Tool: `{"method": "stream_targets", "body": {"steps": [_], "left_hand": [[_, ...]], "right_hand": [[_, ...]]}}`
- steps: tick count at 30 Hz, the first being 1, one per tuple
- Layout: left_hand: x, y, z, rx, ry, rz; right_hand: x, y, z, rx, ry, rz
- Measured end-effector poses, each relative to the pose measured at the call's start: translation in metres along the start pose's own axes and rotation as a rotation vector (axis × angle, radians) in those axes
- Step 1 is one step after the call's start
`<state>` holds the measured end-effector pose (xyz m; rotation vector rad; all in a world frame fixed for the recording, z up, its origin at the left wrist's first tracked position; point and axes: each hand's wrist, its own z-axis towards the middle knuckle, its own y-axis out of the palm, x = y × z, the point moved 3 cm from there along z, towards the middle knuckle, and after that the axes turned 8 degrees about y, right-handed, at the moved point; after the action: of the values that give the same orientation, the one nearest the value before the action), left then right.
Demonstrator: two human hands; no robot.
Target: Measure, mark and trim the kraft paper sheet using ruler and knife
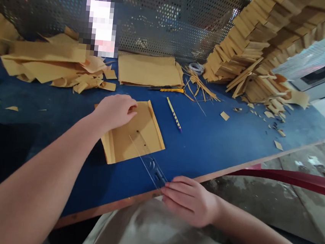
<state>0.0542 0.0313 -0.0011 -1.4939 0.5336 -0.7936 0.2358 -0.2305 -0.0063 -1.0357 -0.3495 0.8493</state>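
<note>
A folded sheet of brown paper (146, 136) with creased flaps along its left and right sides lies on the blue tabletop (203, 149). Over its upper left part is my left hand (117, 110), fingers curled in towards the thumb; whatever they may hold is hidden. My right hand (191, 199) grips the near end of a clear plastic ruler (154, 167) at the table's front edge. The ruler's far end reaches over the paper's lower part. To the right of the paper lies a patterned pencil (174, 114), apart from both hands.
Behind the paper are a stack of brown sheets (148, 70) and a yellow utility knife (171, 89). Scrap paper (47, 63) is heaped at left, thin strips (202, 85) lie nearer the middle. Tall piles of folded brown paper (245, 38) stand back right, before perforated metal (172, 19).
</note>
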Motion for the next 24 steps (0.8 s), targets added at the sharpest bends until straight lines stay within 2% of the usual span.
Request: {"method": "stream_targets", "body": {"steps": [2,3,4,6,8,10,14,20,24], "left_hand": [[-0.006,0.002,0.001,0.022,0.004,-0.038],[-0.008,0.002,0.001,0.028,0.005,-0.05],[-0.008,0.003,0.001,0.032,0.005,-0.059],[-0.007,0.003,0.001,0.031,0.013,-0.065],[-0.004,0.002,0.0,0.044,0.023,-0.067],[0.003,0.002,-0.001,0.049,0.086,-0.057],[0.019,0.007,-0.002,-0.001,0.246,0.026],[0.026,0.01,-0.002,-0.049,0.272,0.107],[0.027,0.006,-0.003,-0.047,0.246,0.102]], "right_hand": [[0.001,-0.016,-0.006,0.023,-0.008,-0.07],[0.003,-0.024,-0.008,0.083,-0.002,-0.112],[0.008,-0.032,-0.009,0.172,0.041,-0.146],[0.026,-0.041,-0.004,0.345,0.226,-0.199],[0.045,-0.037,0.006,0.4,0.316,-0.207],[0.065,-0.024,0.021,0.368,0.372,-0.194],[0.083,0.006,0.044,0.242,0.325,-0.203],[0.073,0.035,0.055,-0.036,0.236,-0.278],[0.067,0.041,0.059,-0.082,0.24,-0.317]]}}
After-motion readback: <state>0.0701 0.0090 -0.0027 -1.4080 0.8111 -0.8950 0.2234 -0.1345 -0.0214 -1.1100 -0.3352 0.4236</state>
